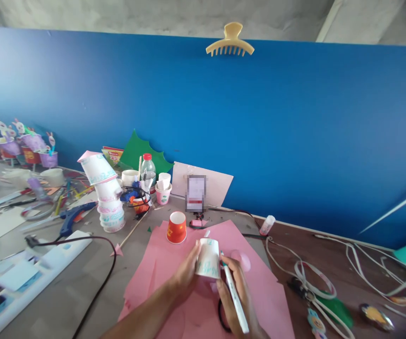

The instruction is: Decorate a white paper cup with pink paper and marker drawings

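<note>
A white paper cup (208,260) with turquoise marks is upside down above the pink paper (263,292). My left hand (189,266) grips it from the left side. A white marker pen (235,301) with a turquoise tip end lies in my right hand (236,285), whose fingers close round it beside the cup. The pen's tip is close to the cup's right edge; whether it touches I cannot tell. Behind my left hand stands a red paper cup (176,228) on the pink sheets.
A leaning stack of decorated paper cups (108,197) stands at left, near a blue glue gun (74,217) and a white power strip (40,287). A bottle (148,170) and a phone (196,193) stand at the back. Right lie a glue stick (267,226) and cords (312,273).
</note>
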The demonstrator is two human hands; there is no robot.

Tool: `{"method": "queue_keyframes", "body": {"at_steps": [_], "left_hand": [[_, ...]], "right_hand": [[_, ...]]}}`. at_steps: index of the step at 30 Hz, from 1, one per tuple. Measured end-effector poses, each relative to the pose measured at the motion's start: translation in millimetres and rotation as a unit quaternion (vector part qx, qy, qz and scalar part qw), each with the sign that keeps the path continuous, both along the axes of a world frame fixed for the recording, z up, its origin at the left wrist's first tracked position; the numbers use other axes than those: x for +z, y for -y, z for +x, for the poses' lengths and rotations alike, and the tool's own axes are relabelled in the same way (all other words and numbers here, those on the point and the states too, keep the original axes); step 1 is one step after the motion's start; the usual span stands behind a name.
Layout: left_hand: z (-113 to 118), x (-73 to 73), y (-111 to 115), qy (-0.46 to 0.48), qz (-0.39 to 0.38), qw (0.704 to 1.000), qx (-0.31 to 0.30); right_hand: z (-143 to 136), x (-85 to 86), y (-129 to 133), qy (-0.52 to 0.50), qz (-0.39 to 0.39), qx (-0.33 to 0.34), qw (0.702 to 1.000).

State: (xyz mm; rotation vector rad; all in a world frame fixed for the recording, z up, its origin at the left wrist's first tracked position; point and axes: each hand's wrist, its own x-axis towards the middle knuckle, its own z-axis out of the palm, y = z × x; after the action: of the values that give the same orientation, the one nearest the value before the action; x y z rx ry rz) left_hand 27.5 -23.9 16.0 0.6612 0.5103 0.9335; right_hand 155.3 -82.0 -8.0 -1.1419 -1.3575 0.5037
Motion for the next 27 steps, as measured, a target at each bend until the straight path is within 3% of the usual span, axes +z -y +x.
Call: {"method": "queue_keyframes", "body": {"at_steps": [4, 11, 21, 27], "left_hand": [[2, -0.8, 1, 0.02, 0.002, 1.0, 0.001], [5, -6.2, 0, 0.018, 0.024, 1.0, -0.004], [4, -6.7, -3, 0.045, -0.013, 0.999, -0.028], [2, -9.3, -8, 0.068, -0.045, 0.996, -0.027]], "right_hand": [[7, -7.5, -3, 0.016, -0.005, 0.032, 0.999], [14, -13.6, -9, 0.036, -0.004, 0.013, 0.999], [15, -14.2, -10, 0.046, -0.003, 0.029, 0.999], [16, -18.9, -11, 0.031, 0.004, 0.001, 1.0]]}}
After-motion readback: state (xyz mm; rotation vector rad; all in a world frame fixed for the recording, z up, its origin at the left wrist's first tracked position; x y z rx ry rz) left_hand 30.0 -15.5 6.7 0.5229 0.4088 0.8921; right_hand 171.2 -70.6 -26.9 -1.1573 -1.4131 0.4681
